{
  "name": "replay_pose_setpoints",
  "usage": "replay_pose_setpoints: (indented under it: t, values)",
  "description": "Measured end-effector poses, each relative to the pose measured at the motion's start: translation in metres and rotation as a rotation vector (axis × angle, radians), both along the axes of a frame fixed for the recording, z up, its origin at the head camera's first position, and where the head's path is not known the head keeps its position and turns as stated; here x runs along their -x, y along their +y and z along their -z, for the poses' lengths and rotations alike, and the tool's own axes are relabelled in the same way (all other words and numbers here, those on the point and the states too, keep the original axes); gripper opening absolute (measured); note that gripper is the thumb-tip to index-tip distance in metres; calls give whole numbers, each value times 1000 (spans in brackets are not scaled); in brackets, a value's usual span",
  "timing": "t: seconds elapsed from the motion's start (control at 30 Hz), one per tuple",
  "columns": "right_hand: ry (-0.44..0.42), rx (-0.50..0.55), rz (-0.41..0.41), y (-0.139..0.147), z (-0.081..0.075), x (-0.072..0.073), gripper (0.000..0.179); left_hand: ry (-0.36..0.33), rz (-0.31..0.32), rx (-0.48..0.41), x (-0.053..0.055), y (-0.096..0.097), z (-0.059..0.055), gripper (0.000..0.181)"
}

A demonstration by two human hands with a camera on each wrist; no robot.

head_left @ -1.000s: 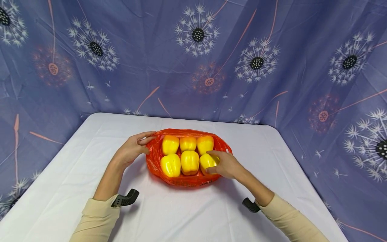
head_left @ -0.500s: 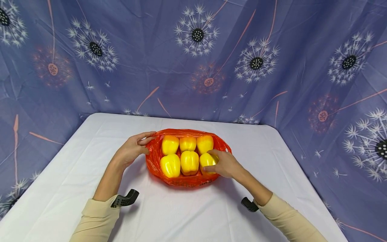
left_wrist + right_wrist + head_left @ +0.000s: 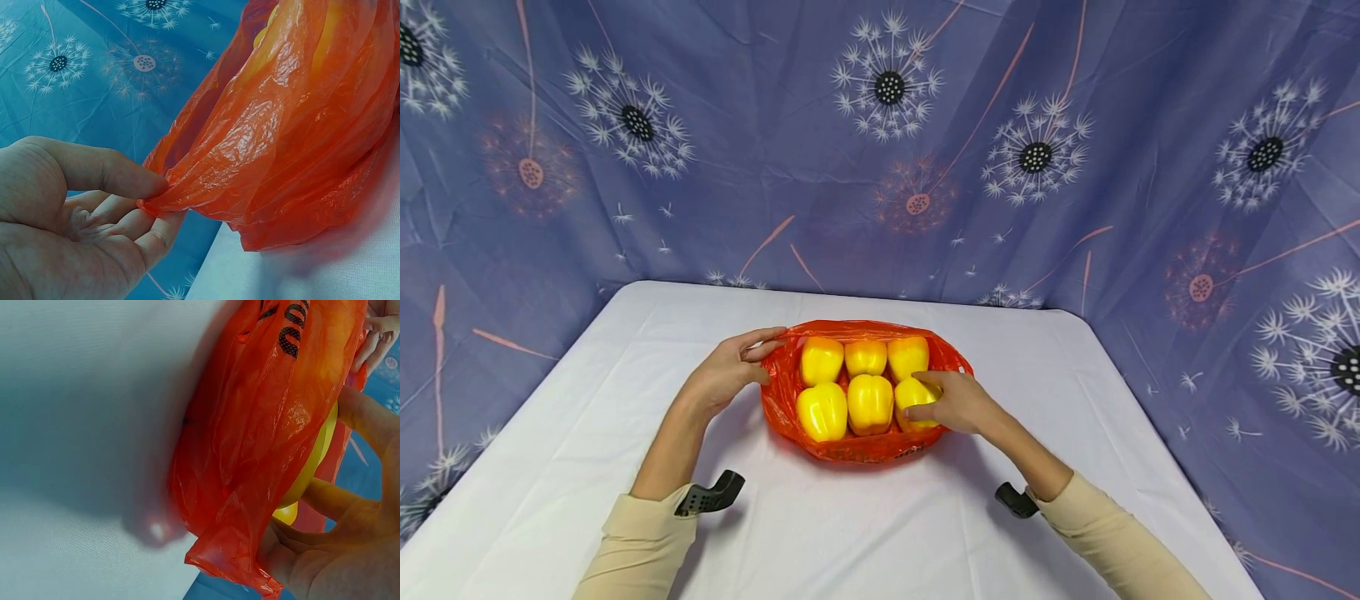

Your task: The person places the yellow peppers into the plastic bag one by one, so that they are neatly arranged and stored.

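A red plastic bag (image 3: 784, 414) lies with its mouth spread wide. Inside it, several yellow bell peppers stand in two rows, such as the front-left pepper (image 3: 822, 412). My left hand (image 3: 722, 375) pinches the bag's left edge; in the left wrist view the thumb and fingers (image 3: 134, 175) hold a gathered corner of film. At the other end, my right hand (image 3: 966, 404) reaches into the mouth and grips the front-right bell pepper (image 3: 912, 398) between thumb and fingers. The right wrist view shows that pepper (image 3: 315, 459) partly hidden behind the bag's film.
A white cloth (image 3: 850, 533) covers the table. Behind and beside it hangs a blue curtain (image 3: 737, 167) with a dandelion print. Black wrist cameras, such as the left one (image 3: 711, 493), sit by the beige sleeves (image 3: 643, 542).
My right hand has shifted slightly left, its thumb coming further over the front of the front-right bell pepper. The left hand and the other peppers have stayed in place.
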State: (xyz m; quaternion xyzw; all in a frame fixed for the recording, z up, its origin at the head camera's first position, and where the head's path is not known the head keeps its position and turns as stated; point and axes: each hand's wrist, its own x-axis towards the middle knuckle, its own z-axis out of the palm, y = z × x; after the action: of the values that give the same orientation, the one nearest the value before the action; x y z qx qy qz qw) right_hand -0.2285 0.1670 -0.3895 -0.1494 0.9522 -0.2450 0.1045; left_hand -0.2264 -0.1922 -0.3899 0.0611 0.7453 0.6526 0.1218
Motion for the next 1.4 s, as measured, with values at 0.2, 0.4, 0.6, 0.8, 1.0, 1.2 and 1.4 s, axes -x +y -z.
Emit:
replay_pose_setpoints:
  t: [0.2, 0.4, 0.6, 0.8, 1.0, 1.2, 1.4]
  values:
    - [4, 26, 12, 0, 2, 1, 69, 15, 14, -29, 0, 0, 0, 81]
    - [12, 25, 25, 1, 6, -1, 68, 19, 15, -23, 1, -1, 1, 80]
    - [13, 22, 38, -1, 7, -4, 70, 18, 18, -7, 1, -1, 2, 80]
    - [24, 10, 36, -4, 9, -6, 70, 7, 15, 10, -2, -3, 3, 80]
    - [25, -25, 19, -7, 7, -5, 75, 10, 9, 17, -4, -4, 4, 79]
    - [46, -56, 7, -10, 6, -5, 75, 20, 19, 15, -3, -4, 2, 80]
    - [50, -67, -3, -11, 5, -8, 79, 7, 26, 30, -5, -8, -4, 80]
